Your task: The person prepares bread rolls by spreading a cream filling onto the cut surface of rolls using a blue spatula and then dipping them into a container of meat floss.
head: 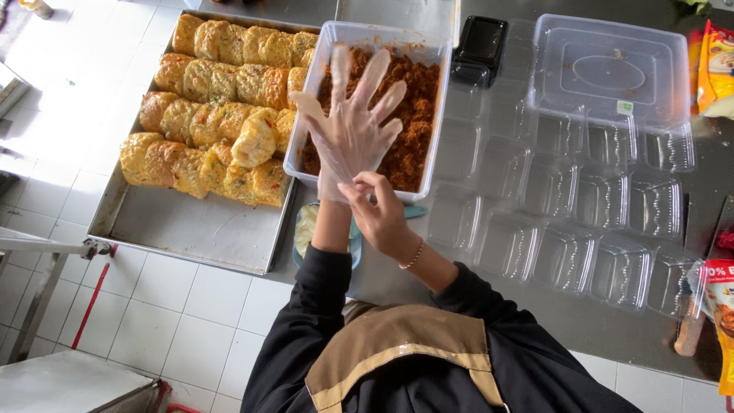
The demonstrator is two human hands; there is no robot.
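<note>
A metal tray [191, 229] at the left of the steel counter [581, 321] holds rows of yellow rolled omelette pieces [222, 107], its near part bare. Just right of it stands a clear tub [440, 99] filled with reddish-brown shredded food [417, 115]. Rows of open clear clamshell boxes [573, 214] cover the counter to the right, with a clear lid [612, 69] and small black containers [478, 46] behind them. Orange packets [717, 69] lie at the right edge.

Person wears black long sleeves w/ a tan apron, lighter trim at the edges. Left hand [353, 122] has a clear plastic glove [336, 164]. Right hand [380, 214] is bare, w/ a thin beaded bracelet [414, 256] at the wrist.
</note>
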